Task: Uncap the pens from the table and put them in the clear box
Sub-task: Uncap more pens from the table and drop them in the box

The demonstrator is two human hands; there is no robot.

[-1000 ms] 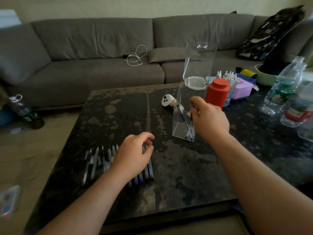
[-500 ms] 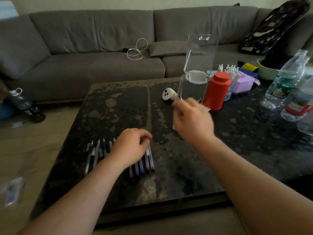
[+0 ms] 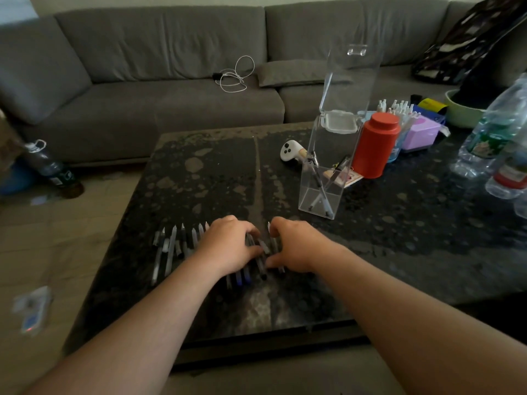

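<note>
A row of capped pens (image 3: 171,249) lies on the dark table (image 3: 199,178) near its front edge. My left hand (image 3: 228,246) and my right hand (image 3: 296,246) both rest on the right end of that row, fingers curled over the pens between them. Whether either hand grips a pen is hidden by the fingers. The tall clear box (image 3: 328,172) stands behind and to the right, lid tipped up, with a few pens leaning inside it.
A white controller (image 3: 289,151), a red canister (image 3: 376,143), a purple box (image 3: 419,132), and plastic bottles (image 3: 490,132) crowd the table's right back. A grey sofa (image 3: 171,67) runs behind. A bottle (image 3: 51,169) lies on the floor at left.
My right hand has come back from the clear box down to the pen row beside my left hand. The left hand has shifted slightly right over the pens.
</note>
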